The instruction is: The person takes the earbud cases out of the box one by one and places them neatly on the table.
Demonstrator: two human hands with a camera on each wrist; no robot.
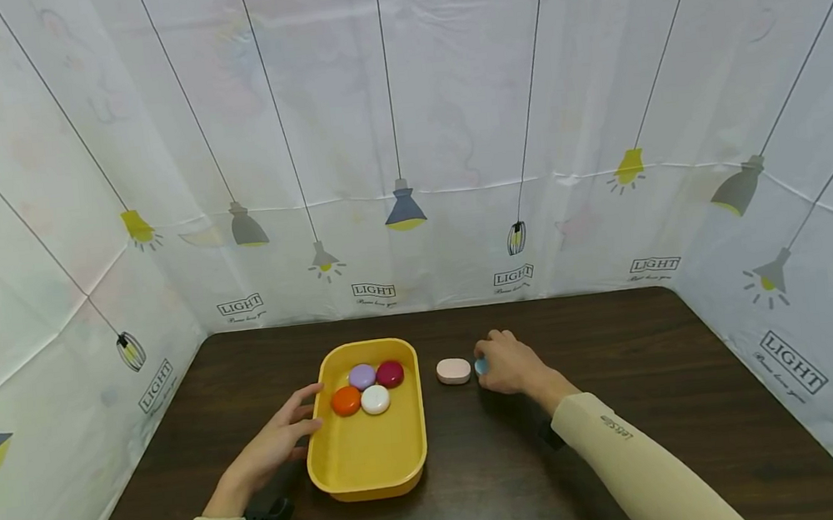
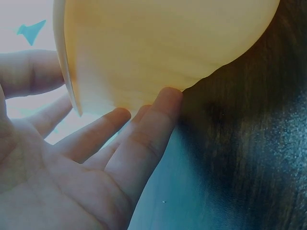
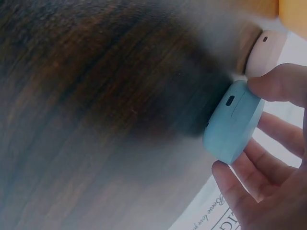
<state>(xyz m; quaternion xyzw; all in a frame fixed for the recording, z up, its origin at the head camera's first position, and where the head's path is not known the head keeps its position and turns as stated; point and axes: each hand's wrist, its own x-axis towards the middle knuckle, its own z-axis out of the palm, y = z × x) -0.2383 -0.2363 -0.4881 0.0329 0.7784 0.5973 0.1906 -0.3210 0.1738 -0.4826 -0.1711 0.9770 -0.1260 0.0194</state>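
Note:
My right hand (image 1: 509, 365) pinches a light-blue earbud charging case (image 3: 234, 125) between thumb and fingertips, low over the tabletop. A small port shows on the case's side in the right wrist view. Beside it, toward the tray, lies a pale pink earbud case (image 1: 453, 371) of similar shape. My left hand (image 1: 272, 443) rests its extended fingertips on the outer left side of a yellow tray (image 1: 368, 465). Inside the tray, toward its far end, sit a lilac case (image 1: 361, 376), a dark red one (image 1: 390, 373), an orange one (image 1: 345, 401) and a white one (image 1: 375, 400).
The tray stands on a dark wood-grain table (image 1: 484, 496), left of its middle. A pale curtain (image 1: 448, 123) printed with hanging lamps encloses the table's far edge and both sides. Each wrist wears a black strap.

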